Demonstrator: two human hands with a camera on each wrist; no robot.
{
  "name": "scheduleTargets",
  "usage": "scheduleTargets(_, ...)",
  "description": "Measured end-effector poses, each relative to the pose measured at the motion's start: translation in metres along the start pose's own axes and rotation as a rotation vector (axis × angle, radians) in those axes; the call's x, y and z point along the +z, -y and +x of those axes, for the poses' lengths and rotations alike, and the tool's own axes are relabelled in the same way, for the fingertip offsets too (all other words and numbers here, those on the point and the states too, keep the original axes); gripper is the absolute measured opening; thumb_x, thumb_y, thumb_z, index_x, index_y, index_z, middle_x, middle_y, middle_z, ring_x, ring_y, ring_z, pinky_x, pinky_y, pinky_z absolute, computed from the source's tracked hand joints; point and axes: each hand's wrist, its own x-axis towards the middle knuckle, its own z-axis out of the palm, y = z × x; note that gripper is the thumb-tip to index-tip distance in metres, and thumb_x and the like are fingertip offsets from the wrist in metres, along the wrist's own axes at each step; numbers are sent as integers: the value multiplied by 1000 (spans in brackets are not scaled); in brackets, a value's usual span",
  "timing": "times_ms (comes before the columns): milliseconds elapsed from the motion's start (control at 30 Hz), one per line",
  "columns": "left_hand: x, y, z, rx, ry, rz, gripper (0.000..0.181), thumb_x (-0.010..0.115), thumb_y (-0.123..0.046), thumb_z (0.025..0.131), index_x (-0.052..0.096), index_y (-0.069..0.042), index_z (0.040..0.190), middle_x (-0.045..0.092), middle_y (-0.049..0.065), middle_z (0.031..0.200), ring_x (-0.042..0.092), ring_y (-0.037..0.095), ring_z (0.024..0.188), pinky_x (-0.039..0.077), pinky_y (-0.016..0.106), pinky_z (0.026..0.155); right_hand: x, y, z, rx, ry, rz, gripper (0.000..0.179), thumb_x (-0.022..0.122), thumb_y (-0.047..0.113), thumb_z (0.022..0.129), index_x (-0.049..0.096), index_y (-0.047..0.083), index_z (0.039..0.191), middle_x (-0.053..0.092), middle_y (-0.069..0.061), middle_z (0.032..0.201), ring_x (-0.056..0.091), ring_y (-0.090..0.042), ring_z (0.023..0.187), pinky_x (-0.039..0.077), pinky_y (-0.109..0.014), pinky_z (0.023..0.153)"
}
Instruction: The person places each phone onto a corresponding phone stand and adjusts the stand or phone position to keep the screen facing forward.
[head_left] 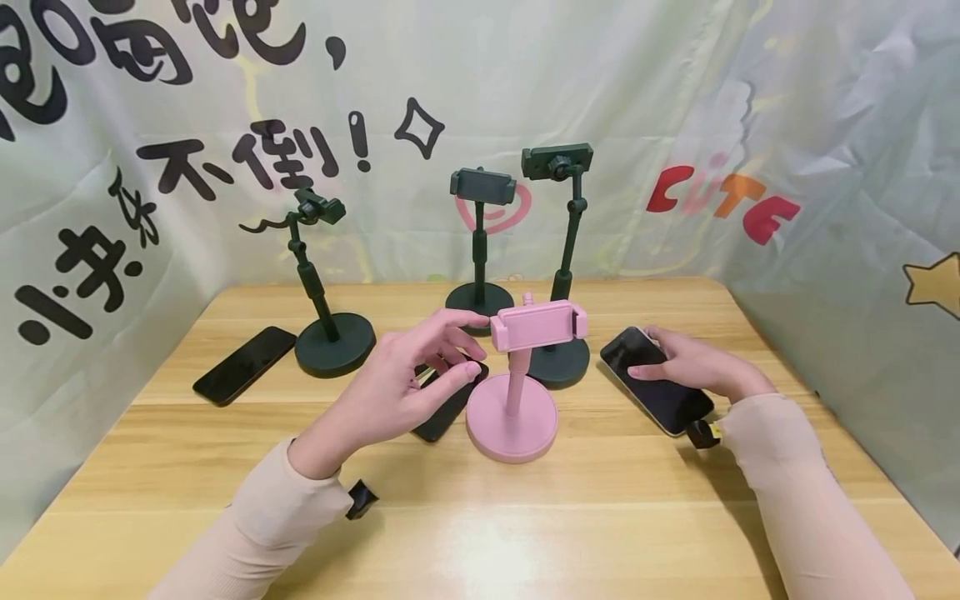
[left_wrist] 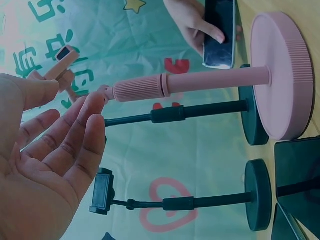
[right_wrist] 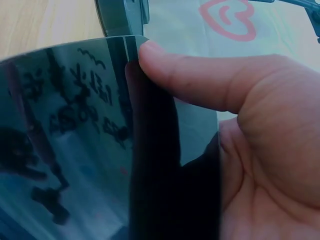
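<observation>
A pink phone stand [head_left: 512, 429] stands upright on its round base at the middle of the table. My left hand [head_left: 405, 375] is raised just left of its clamp head, with the fingers loosely bent and nothing held. In the left wrist view the thumb [left_wrist: 40, 92] overlaps the clamp [left_wrist: 62, 62]; whether they touch I cannot tell. At the right, my right hand [head_left: 693, 362] grips a smartphone [head_left: 660, 387], dark screen up and tilted. The thumb [right_wrist: 185, 75] lies on the screen edge, while the other fingers are mostly hidden behind the phone.
Three dark green phone stands are behind: one at left [head_left: 335, 343], one at centre [head_left: 480, 296], one right of centre [head_left: 558, 362]. A black phone [head_left: 246, 365] lies at the left. Another dark phone [head_left: 442, 412] lies partly hidden beneath my left hand. Printed cloth [head_left: 600, 75] surrounds the table.
</observation>
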Motion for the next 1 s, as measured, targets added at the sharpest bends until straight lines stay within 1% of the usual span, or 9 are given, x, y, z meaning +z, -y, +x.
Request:
scheduleTargets(100,-1,0,0,6,0,0,41,72,-10,103,61,-13,142,79,0,108,77,7,90,65,29,79,0,1,-2,-18,-11,-12,105,71,44,103,9,-11,166,47,-38,150,65,-36,116,55,-54,104)
scheduleTargets(200,-1,-1,0,5,3,1,41,72,-10,103,61,-13,142,79,-1,108,77,7,90,65,29,78,-1,2,-3,-40,-16,-16,99,71,41,103,14,-11,165,51,-37,148,66,-37,119,56,-54,104)
scheduleTargets(300,-1,-1,0,2,4,4,40,72,-10,103,62,-14,141,79,-1,108,76,6,89,64,28,77,-1,3,-3,-79,-4,9,86,72,35,104,28,-8,163,60,-31,143,68,-34,118,56,-49,103)
scheduleTargets(367,0,-1,0,4,2,4,39,72,-10,103,63,-14,141,79,-1,107,76,6,88,64,28,77,-2,3,-3,-114,-8,1,78,72,33,104,36,-8,160,61,-29,143,67,-34,120,56,-48,102)
scheduleTargets(433,0,-1,0,7,0,4,39,72,-10,103,63,-14,140,79,-1,106,76,6,88,64,28,76,-2,4,-2,-136,6,43,65,72,29,105,46,-7,153,68,-26,132,72,-30,110,60,-44,97)
scheduleTargets(567,-1,-2,0,9,-1,0,38,72,-11,103,63,-13,140,79,-1,106,76,7,87,64,28,76,-4,5,-1,-136,40,149,50,72,20,104,53,-7,141,72,-16,103,73,-21,82,64,-34,78)
scheduleTargets(667,-1,-2,0,9,1,-4,38,72,-10,103,63,-13,139,79,-1,106,76,7,87,64,28,76,-5,5,-2,-123,45,179,50,72,20,104,51,-7,141,71,-13,99,72,-19,81,64,-32,76)
scheduleTargets(867,0,-2,0,7,4,-2,38,72,-10,103,64,-13,139,79,0,106,76,7,88,64,28,76,-5,4,-2,-111,30,192,59,70,24,106,43,-6,149,71,-17,111,74,-26,91,65,-36,81)
scheduleTargets(1000,0,-1,0,7,4,-2,37,72,-10,103,64,-13,139,79,0,106,76,7,88,64,28,77,-6,5,-2,-122,15,196,60,68,25,107,40,-5,152,70,-19,114,75,-26,92,65,-36,81)
